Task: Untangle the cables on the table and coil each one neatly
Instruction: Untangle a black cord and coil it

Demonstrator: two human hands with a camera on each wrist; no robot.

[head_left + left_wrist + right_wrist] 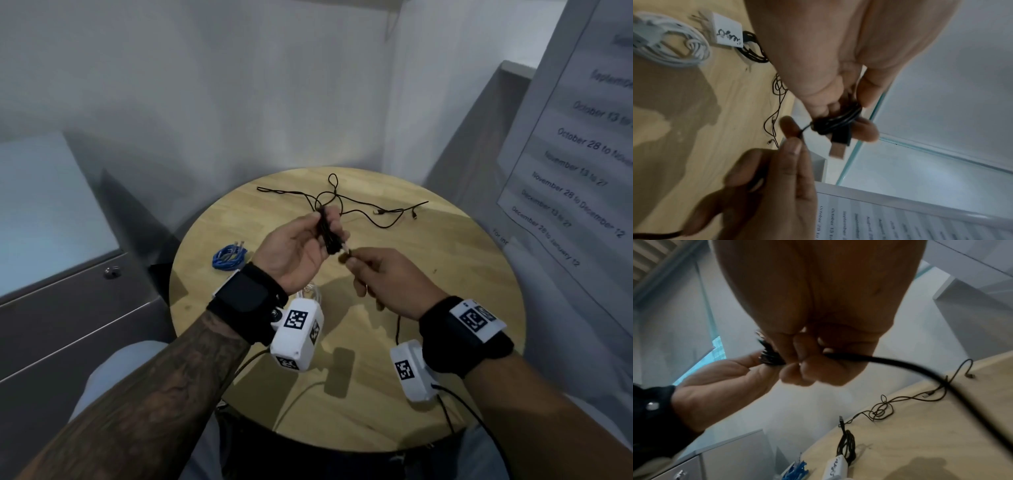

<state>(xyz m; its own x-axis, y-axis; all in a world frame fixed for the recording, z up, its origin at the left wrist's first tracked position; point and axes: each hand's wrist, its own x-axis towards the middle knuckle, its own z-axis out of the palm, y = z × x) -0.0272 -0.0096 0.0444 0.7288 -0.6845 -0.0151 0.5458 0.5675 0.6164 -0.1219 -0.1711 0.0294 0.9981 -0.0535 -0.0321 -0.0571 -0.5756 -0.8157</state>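
Note:
My left hand (pixel 325 222) holds a small black cable coil (pixel 329 236) upright above the round wooden table (pixel 445 308). In the left wrist view the coil (pixel 835 124) sits between the fingertips, its USB plug (pixel 837 150) sticking out. My right hand (pixel 347 258) pinches the same cable's loose strand (pixel 805 128) right beside the coil. The black cable (pixel 869 358) trails out of that fist to the right. A tangle of thin black cables (pixel 342 202) lies on the far side of the table.
A coiled blue cable (pixel 227 257) lies at the table's left edge. A coiled white cable (pixel 674 47), a white adapter (pixel 727 32) and a coiled black cable (pixel 846 446) lie near the front. A grey cabinet (pixel 68 308) stands left, and a printed notice (pixel 582 154) hangs right.

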